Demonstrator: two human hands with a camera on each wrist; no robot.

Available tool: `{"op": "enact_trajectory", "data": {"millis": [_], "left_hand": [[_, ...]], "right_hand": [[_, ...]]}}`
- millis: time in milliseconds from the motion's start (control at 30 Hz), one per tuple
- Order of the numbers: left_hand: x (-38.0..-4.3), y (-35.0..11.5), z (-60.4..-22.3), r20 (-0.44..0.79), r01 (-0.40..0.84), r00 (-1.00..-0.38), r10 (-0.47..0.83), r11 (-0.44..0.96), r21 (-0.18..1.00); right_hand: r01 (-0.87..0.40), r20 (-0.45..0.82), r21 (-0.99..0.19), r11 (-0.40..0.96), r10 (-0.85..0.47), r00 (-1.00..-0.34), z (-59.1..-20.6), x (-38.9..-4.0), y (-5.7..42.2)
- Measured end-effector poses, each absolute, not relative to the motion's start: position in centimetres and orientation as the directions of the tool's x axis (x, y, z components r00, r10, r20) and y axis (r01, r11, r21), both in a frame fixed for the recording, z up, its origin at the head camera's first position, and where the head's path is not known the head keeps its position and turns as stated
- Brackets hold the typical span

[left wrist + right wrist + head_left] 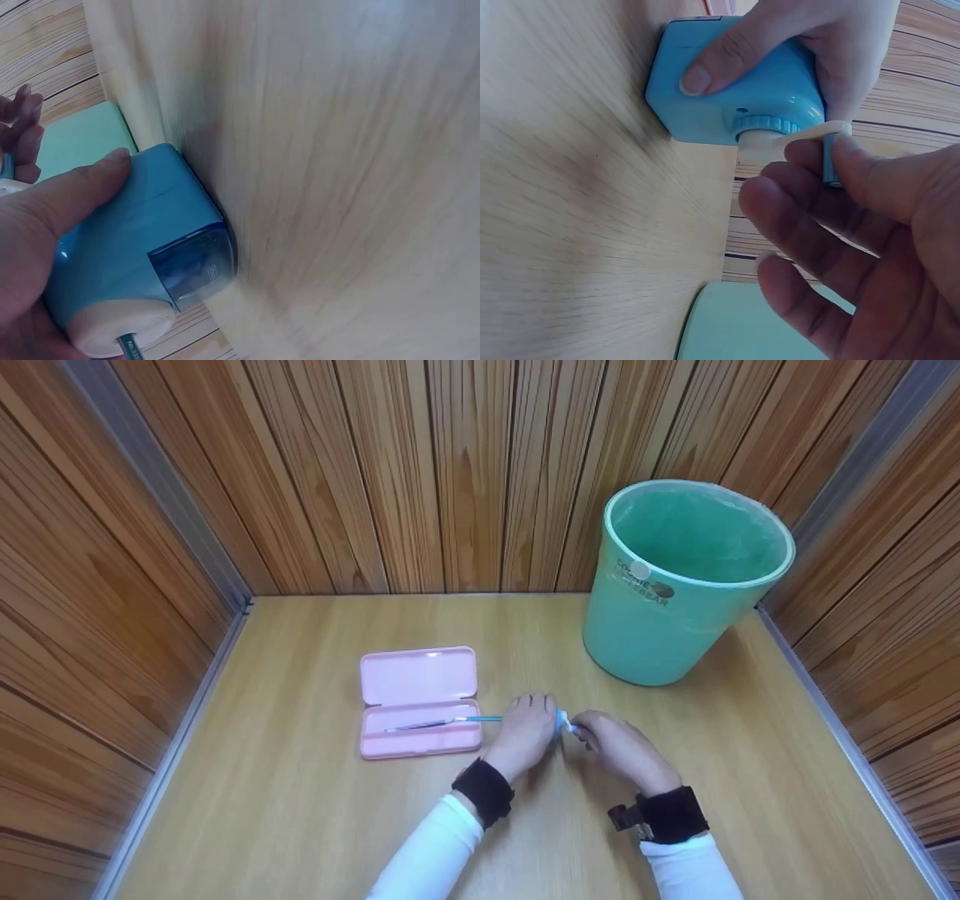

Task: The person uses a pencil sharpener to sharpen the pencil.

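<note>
A blue hand-crank pencil sharpener [150, 202] rests on the table. My left hand [527, 731] grips its body, with the thumb pressed along one face. From the end away from the crank sticks a teal pencil [130, 346]. On the other side my right hand [619, 746] pinches the blue knob [830, 161] of the white crank handle [802, 133] between thumb and forefinger; its other fingers are loosely bent. A pink pencil case [418, 679] lies open left of my left hand. A slender stick with a dark end [427, 725] shows over its lower half.
A green waste bin [645, 622] with a clear liner stands at the back right. Wood-panelled walls [472, 472] enclose the table [300, 825] at the back and both sides.
</note>
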State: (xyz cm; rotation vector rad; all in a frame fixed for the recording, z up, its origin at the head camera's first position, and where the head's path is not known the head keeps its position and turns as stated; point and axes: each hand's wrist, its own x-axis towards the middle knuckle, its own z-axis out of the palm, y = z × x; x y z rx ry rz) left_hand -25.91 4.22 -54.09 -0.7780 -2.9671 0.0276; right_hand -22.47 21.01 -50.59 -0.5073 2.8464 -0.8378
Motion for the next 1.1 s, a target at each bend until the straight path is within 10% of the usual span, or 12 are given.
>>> {"op": "enact_trajectory", "data": {"millis": [1100], "left_hand": [[-26.2, 3.4, -54.1, 0.036, 0.535, -0.845, 0.534, 0.841, 0.080]], "right_hand": [[-0.252, -0.099, -0.618, 0.744, -0.392, -0.915, -51.1, -25.8, 21.8]]}}
